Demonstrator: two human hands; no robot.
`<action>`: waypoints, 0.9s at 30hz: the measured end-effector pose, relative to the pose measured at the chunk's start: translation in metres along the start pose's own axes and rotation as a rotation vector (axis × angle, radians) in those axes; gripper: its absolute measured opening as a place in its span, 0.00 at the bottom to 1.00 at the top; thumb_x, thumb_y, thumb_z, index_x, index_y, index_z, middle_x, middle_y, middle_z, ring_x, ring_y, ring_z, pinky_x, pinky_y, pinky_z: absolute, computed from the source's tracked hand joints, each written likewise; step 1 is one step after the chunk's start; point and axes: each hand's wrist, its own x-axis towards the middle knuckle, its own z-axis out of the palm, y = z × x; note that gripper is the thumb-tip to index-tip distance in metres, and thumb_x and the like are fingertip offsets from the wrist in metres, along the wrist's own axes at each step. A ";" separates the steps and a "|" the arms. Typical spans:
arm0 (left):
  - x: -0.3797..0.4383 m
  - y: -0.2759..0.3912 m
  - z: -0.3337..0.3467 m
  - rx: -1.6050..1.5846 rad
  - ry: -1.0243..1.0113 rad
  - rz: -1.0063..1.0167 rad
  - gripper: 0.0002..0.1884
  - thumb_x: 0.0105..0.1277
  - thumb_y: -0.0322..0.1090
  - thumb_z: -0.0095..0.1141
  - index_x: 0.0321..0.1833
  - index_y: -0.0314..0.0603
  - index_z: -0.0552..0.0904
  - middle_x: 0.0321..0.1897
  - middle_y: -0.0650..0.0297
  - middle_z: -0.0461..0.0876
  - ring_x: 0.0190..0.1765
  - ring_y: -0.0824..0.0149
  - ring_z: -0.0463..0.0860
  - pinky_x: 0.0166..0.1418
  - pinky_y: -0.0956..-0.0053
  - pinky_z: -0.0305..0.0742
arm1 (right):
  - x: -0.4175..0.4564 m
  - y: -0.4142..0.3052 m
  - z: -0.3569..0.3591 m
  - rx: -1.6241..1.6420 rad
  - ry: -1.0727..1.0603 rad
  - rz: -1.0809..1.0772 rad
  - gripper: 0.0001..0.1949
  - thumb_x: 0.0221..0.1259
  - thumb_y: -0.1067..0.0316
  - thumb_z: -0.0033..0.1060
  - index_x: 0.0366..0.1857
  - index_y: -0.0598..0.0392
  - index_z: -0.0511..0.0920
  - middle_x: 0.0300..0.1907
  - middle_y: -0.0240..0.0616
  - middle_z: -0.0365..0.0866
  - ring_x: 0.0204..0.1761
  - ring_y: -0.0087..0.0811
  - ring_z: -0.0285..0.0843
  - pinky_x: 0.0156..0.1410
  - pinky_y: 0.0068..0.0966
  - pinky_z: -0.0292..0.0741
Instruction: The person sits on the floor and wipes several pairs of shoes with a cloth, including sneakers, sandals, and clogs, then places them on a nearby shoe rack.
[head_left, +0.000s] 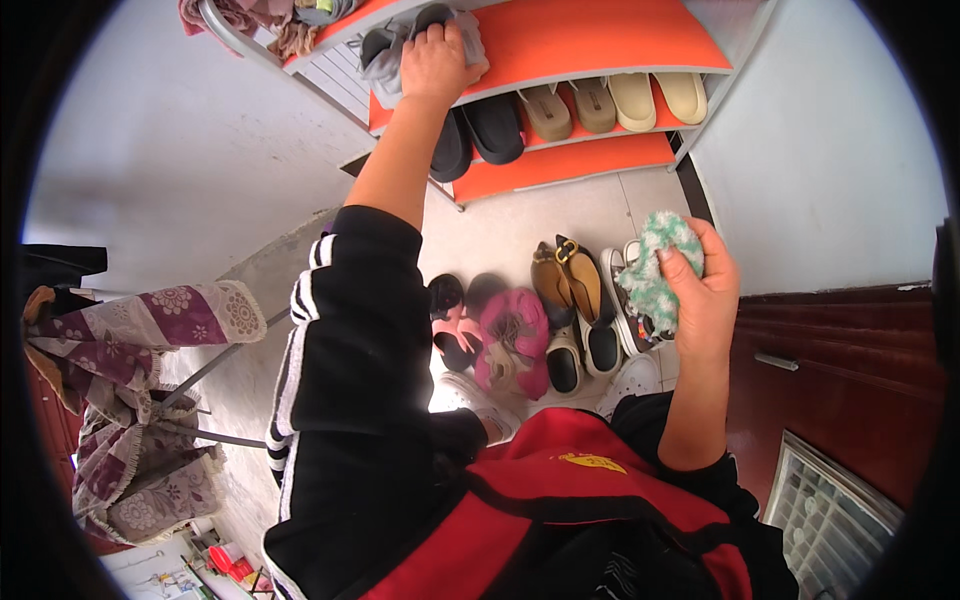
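My left hand (435, 64) reaches to the upper left of the shoe rack, its fingers on a grey shoe (384, 56) that stands on an orange shelf (585, 37). A pale, crumpled grey item lies against the hand's right side. My right hand (701, 281) holds a fluffy green and white cloth (660, 270) above the shoes on the floor. On the shelf below stand black slippers (495, 127), brown slippers (546, 112) and cream slippers (634, 101). The lowest orange shelf (562, 169) also shows.
On the tiled floor stand black flats (581, 281), pink shoes (514, 337), black-and-cream clogs (564, 364) and sneakers (616, 300). Patterned purple and cream fabric (172, 315) hangs at left. A dark red cabinet (840, 360) stands at right, with a framed panel (825, 517) near it.
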 end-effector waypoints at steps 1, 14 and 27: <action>-0.005 0.003 0.000 -0.047 0.137 0.038 0.35 0.51 0.49 0.67 0.59 0.37 0.72 0.50 0.54 0.77 0.52 0.54 0.77 0.54 0.61 0.71 | 0.000 0.000 -0.001 -0.001 0.016 0.000 0.11 0.61 0.74 0.60 0.46 0.63 0.77 0.35 0.29 0.80 0.34 0.16 0.75 0.38 0.16 0.74; -0.479 0.085 0.090 -0.820 -0.818 -1.031 0.12 0.65 0.39 0.50 0.39 0.38 0.79 0.30 0.51 0.82 0.28 0.57 0.82 0.30 0.62 0.76 | -0.007 0.001 -0.012 0.125 0.010 0.060 0.18 0.65 0.75 0.56 0.58 0.64 0.71 0.46 0.35 0.79 0.44 0.22 0.78 0.47 0.21 0.78; -0.500 0.145 0.083 -1.667 -0.896 -1.990 0.27 0.63 0.62 0.54 0.46 0.42 0.79 0.36 0.59 0.81 0.40 0.60 0.81 0.46 0.68 0.76 | -0.007 0.005 -0.005 0.129 -0.029 0.076 0.15 0.64 0.75 0.56 0.55 0.62 0.73 0.43 0.33 0.80 0.40 0.20 0.78 0.44 0.20 0.77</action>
